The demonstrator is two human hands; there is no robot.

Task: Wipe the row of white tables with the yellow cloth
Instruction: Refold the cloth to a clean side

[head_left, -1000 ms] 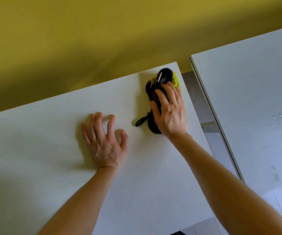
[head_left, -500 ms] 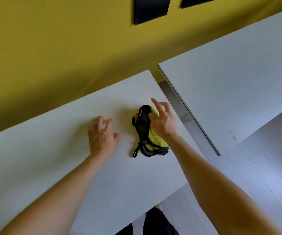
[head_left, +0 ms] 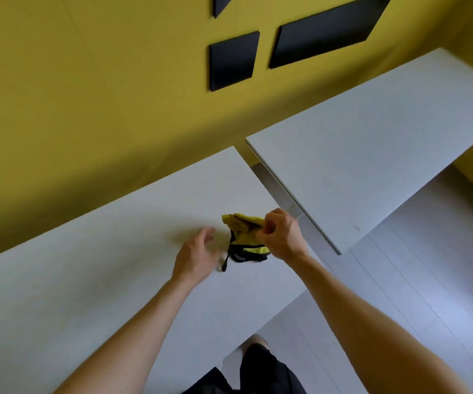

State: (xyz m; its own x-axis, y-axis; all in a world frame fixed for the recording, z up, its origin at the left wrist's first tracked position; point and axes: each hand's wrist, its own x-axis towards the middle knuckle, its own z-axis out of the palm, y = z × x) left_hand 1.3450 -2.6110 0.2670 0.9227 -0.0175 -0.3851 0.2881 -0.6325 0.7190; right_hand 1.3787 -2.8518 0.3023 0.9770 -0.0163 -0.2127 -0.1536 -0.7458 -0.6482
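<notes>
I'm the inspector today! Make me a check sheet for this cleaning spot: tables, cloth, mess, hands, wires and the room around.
Surface: near white table, plain and matte; a second white table stands to its right across a narrow gap.
Job's things: yellow cloth with black trim, bunched up over the near table's right end.
Clutter: nothing seen.
Hands: right hand pinches the yellow cloth; left hand is open beside it, blurred, holding nothing.
Cables: nothing seen; only the cloth's black strap dangles.
Surroundings: yellow wall with black panels, pale floor, the person's dark clothing at the bottom.
</notes>
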